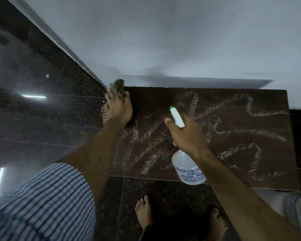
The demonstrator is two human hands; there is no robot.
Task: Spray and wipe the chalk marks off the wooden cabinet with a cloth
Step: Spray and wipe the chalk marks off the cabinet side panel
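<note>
The dark brown wooden cabinet top [268, 136] stands against the wall and carries white chalk scribbles [247, 131] across most of its surface. My left hand [117, 110] presses a dark greenish cloth [117, 87] onto the cabinet's far left corner, and the hand is blurred. My right hand [186, 133] grips a clear spray bottle [188, 169] with a white trigger head and green nozzle tip [171, 107], held over the middle of the top. The nozzle points toward the far side.
A grey wall [163, 40] rises behind the cabinet. Dark polished granite floor [33, 119] lies to the left and in front. My bare feet [144, 213] stand at the cabinet's front edge. A patterned object [292, 209] sits at the lower right.
</note>
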